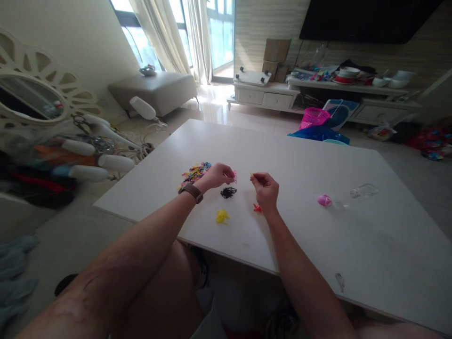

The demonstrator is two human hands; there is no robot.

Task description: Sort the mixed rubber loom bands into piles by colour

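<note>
My left hand [223, 175], a watch [192, 192] on its wrist, is closed in a pinch above a small pile of black rubber bands [229, 192]. A thin dark loop, seemingly a black rubber band, shows at its fingertips. Just to the right, my right hand [266, 188] pinches a small yellow rubber band [252, 174]. Beyond my left wrist lies a mixed heap of coloured rubber bands [195, 174], partly hidden by that hand. Nearer me are a yellow pile [222, 216] and a few red bands [257, 207], the latter partly behind my right wrist.
On the white table [318, 165], a pink object [324, 201] and a clear container [364, 190] lie to the right. A small clear scrap [339, 282] is by the front edge. White-padded arms of a stand [116, 163] jut near the left edge; a pink basket [314, 117] stands beyond.
</note>
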